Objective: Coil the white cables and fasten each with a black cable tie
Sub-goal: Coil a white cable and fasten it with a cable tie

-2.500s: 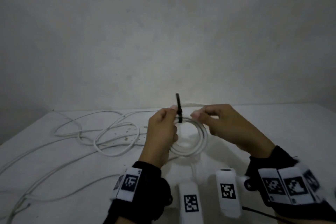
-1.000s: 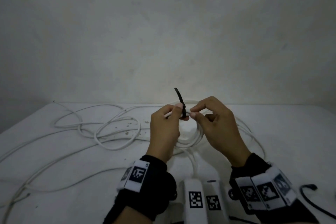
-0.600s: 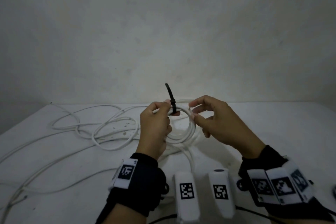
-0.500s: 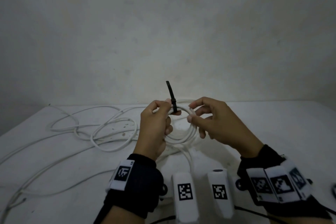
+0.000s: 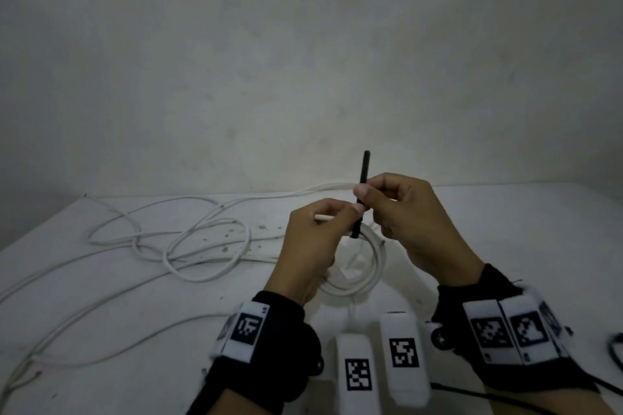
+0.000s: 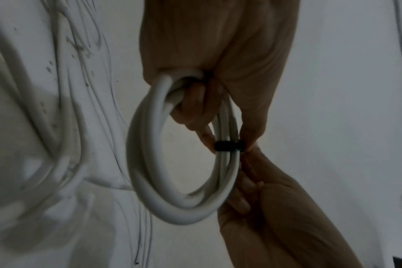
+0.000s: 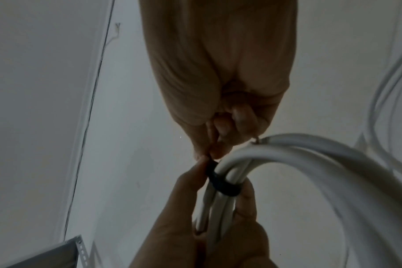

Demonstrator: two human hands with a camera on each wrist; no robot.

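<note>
Tie head hidden between fingertips of left hand and right hand. Coiled cable: near side behind left hand. Loose cables, left of coil, cut by frame edge.

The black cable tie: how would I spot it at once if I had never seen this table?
Start at the white table, strewn on its left with loose white cable. Above its middle, the left hand and right hand hold up a small coiled white cable. The black cable tie wraps that coil, its tail sticking straight up from the right hand's fingertips: the only thin black strip among white cables.
</note>
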